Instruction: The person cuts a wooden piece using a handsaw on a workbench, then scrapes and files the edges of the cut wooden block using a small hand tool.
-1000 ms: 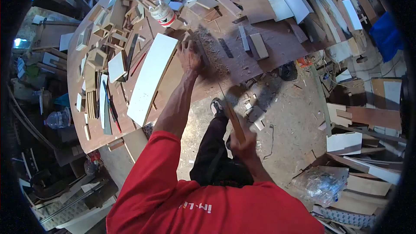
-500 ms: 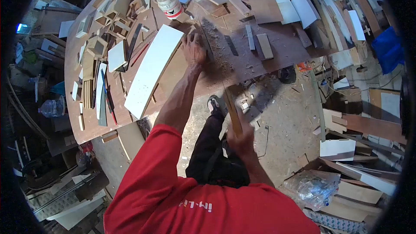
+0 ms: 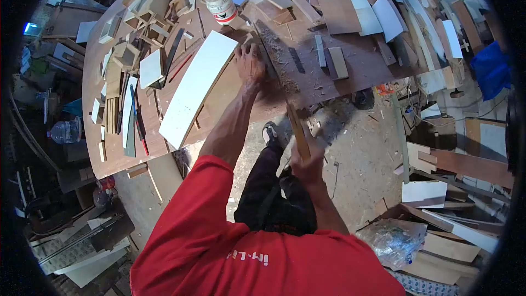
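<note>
In the head view, a wooden-handled tool (image 3: 298,134) is gripped mid-frame by the right hand (image 3: 308,163); the left hand (image 3: 251,66) is set beside a white board (image 3: 200,87), centre left, its fingers' hold unclear. From strewn shavings (image 3: 274,49), work seems under way; what remains cannot be judged.

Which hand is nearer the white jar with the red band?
Left. The left hand is at the table, a little nearer the person than the jar. The right hand is beyond the table's near edge, gripping a wooden handle.
</note>
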The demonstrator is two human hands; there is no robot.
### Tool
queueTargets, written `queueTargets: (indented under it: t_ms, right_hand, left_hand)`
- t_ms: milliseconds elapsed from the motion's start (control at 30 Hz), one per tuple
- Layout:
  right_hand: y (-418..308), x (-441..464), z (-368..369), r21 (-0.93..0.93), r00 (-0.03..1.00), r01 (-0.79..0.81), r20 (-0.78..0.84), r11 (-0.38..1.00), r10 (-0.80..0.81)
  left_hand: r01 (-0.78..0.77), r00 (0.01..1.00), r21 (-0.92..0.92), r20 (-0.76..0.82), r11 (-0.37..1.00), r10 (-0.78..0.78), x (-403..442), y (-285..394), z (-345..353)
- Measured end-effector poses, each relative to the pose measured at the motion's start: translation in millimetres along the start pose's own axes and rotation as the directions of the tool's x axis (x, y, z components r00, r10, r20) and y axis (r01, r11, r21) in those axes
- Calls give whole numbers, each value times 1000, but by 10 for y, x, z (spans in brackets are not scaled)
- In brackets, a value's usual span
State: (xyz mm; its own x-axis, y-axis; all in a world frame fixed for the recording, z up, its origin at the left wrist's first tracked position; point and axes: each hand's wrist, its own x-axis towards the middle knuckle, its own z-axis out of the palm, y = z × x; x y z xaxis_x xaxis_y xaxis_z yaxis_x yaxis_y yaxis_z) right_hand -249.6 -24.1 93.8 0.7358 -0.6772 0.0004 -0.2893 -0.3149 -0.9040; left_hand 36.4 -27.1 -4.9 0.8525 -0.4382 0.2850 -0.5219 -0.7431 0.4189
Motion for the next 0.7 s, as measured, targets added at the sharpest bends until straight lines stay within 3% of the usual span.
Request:
queueTargets:
  t_ms: [67, 267, 500, 600, 700]
  right_hand:
    - [85, 196, 115, 26, 998, 46, -35, 999, -45]
    - [190, 188, 136, 43, 997, 46, -65, 998, -43]
    - [241, 246, 114, 80, 990, 73, -128, 994, -62]
    - [312, 235, 124, 115, 994, 71, -96, 991, -60]
    - [308, 231, 105, 120, 997, 43, -61, 992, -35]
  left_hand:
    - [-76, 992, -12, -101, 997, 75, 42, -60, 51]
    - [-39, 999, 44, -5, 998, 40, 5, -76, 70]
    - [-22, 999, 47, -45, 999, 24, -65, 31, 71]
    - [-105, 989, -10, -104, 994, 103, -6, -26, 129]
    - [-41, 999, 94, -26, 995, 44, 17, -9, 161]
